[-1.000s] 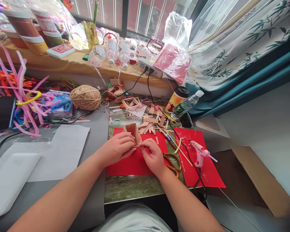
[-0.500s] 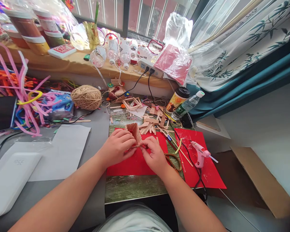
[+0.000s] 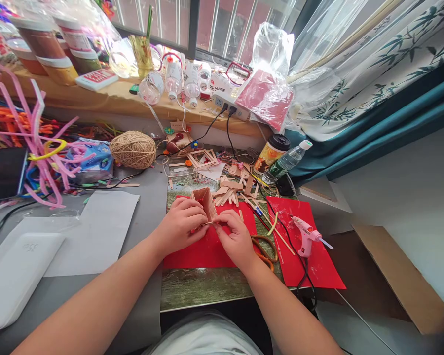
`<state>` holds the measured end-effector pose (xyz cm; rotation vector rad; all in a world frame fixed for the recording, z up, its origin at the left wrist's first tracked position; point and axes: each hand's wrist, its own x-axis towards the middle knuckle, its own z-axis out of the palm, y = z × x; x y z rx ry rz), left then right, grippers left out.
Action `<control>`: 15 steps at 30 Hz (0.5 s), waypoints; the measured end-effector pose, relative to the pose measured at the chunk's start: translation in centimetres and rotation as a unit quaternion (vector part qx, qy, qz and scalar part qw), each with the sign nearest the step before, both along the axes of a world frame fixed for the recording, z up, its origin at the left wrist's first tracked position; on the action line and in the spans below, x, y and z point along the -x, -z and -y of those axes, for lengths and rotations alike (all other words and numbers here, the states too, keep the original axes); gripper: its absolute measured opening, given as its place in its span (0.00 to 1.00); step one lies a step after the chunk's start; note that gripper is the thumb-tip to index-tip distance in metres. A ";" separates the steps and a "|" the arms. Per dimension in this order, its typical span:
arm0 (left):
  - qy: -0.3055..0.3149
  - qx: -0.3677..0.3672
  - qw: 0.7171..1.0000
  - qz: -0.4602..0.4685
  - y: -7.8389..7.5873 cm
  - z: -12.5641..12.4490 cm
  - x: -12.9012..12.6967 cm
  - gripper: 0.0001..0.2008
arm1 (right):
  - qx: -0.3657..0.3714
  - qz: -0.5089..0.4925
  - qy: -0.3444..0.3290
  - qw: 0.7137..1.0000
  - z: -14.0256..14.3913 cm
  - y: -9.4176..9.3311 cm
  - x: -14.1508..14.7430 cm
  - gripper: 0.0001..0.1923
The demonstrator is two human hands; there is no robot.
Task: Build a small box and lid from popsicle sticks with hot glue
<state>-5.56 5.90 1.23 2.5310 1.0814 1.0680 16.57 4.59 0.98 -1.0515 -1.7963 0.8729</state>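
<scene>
At the far edge of the red sheet [image 3: 198, 259], left hand [image 3: 185, 220] curls round wooden box [image 3: 208, 204], right hand [image 3: 234, 236] pinches closed on near rim; likely light, stiff, fragile-jointed, best held at corners.

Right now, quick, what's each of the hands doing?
Left hand: closed, holding the near side of the small wooden box.
Right hand: fingertips pinched closed at the box's near edge; exactly what's between them is too small to tell.
</scene>
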 end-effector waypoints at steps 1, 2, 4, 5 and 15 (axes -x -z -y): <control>0.001 -0.002 1.000 0.000 0.0 0.0 0.0 0.02 | 0.002 -0.003 0.001 1.000 0.0 0.1 0.0 0.08; 0.001 -0.004 1.000 0.001 0.0 0.0 0.0 0.02 | 0.003 -0.006 0.001 1.000 0.0 0.1 0.0 0.08; 0.000 -0.008 1.000 0.001 0.1 -0.1 -0.1 0.02 | 0.002 -0.009 0.001 1.000 0.0 0.1 0.0 0.08; 0.000 -0.010 1.000 0.000 0.1 -0.1 -0.1 0.02 | 0.001 -0.008 0.001 1.000 0.0 0.1 0.0 0.08; -0.015 0.002 1.000 0.007 0.3 0.1 -0.3 0.02 | -0.001 0.007 -0.029 1.000 -0.6 -0.4 0.0 0.06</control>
